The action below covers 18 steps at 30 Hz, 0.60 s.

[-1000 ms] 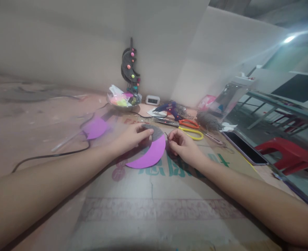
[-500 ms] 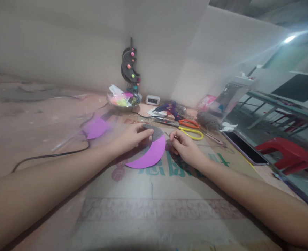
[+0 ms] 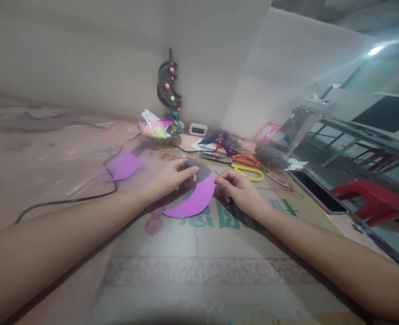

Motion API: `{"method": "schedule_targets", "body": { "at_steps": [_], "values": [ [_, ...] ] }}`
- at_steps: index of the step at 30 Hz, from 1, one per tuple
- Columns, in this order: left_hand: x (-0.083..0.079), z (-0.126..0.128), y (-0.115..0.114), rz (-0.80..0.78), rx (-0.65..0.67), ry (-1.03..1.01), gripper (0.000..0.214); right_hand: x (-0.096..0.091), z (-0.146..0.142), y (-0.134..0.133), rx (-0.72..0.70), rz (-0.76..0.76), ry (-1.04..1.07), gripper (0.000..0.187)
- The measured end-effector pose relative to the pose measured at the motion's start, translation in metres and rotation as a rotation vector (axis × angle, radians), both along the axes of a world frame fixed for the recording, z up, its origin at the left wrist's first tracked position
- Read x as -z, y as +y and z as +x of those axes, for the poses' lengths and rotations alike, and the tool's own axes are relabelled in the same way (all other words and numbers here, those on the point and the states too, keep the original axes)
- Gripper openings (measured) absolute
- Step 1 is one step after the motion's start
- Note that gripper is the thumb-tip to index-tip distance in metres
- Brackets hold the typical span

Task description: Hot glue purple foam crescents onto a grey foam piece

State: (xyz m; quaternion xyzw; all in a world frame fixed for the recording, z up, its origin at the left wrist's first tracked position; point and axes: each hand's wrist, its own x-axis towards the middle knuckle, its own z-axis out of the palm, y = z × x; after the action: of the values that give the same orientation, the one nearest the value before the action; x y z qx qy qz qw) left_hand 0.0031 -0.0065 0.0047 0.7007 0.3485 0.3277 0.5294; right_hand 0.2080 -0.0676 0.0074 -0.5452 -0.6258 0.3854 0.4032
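Note:
A purple paper crescent (image 3: pixel 199 198) lies over the printed cardboard, its upper part wrapped in grey yarn (image 3: pixel 203 172). My left hand (image 3: pixel 182 175) pinches the wrapped upper end between thumb and fingers. Just right of the crescent's edge, my right hand (image 3: pixel 232 184) has its fingertips pressed together on a thin strand of the yarn, which shows as a short dark line by the crescent. Part of the strand is hidden by the fingers. Behind the right hand lie scissors (image 3: pixel 247 174) with orange and yellow handles.
A glue gun (image 3: pixel 221 142), a small white clock (image 3: pixel 198 130) and a bowl of craft bits (image 3: pixel 161 133) stand at the back. A yarn ball (image 3: pixel 270 155) and a phone (image 3: pixel 316 190) are at the right. Another purple piece (image 3: pixel 127 164) and a black cord (image 3: pixel 67 200) lie left.
My right hand has shifted slightly left, and its fingertips are now close against the crescent's right edge. The left hand and the crescent have stayed almost still.

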Motion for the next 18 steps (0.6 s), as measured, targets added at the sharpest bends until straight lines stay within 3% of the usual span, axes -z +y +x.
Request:
{"method": "schedule_targets", "body": {
  "at_steps": [18],
  "values": [
    [-0.0008, 0.0002, 0.0000, 0.017, -0.009, 0.015, 0.033, 0.0011, -0.0017, 0.0032, -0.036, -0.015, 0.061, 0.017]
  ]
}}
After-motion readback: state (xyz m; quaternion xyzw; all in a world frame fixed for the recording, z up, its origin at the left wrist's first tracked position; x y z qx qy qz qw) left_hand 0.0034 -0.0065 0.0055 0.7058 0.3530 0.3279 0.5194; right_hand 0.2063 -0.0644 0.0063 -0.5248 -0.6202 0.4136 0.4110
